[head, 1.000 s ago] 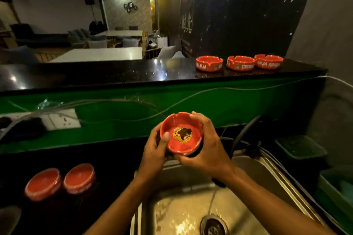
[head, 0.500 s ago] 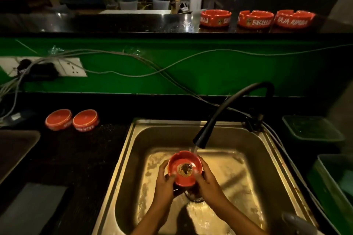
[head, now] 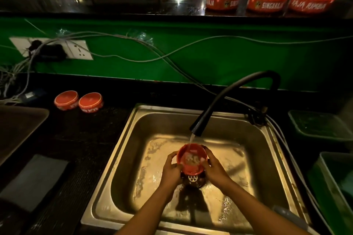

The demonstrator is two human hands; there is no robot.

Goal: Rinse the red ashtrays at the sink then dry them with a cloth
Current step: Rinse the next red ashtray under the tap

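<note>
A red ashtray [head: 191, 160] is tilted toward me under the running water, low in the steel sink [head: 133, 139] above the drain. My left hand [head: 172, 170] grips its left rim and my right hand [head: 214, 168] grips its right rim. Water from the black tap [head: 196, 127] falls into the bowl, where dark residue shows. Two more red ashtrays [head: 66, 100] [head: 91, 102] lie upside down on the black counter to the left. Three upright red ashtrays [head: 223, 0] [head: 267, 2] [head: 312, 2] line the high bar ledge at the back right.
A grey cloth [head: 32, 181] lies on the counter at the left front. A wall socket [head: 74, 49] with loose cables [head: 172, 51] runs along the green panel. Green tubs [head: 317, 126] [head: 332, 187] stand right of the sink. A dark tray [head: 17, 128] sits at far left.
Both hands lowered the ashtray from chest height into the sink and under the tap. Water now pours into the bowl and is washing over the dark residue.
</note>
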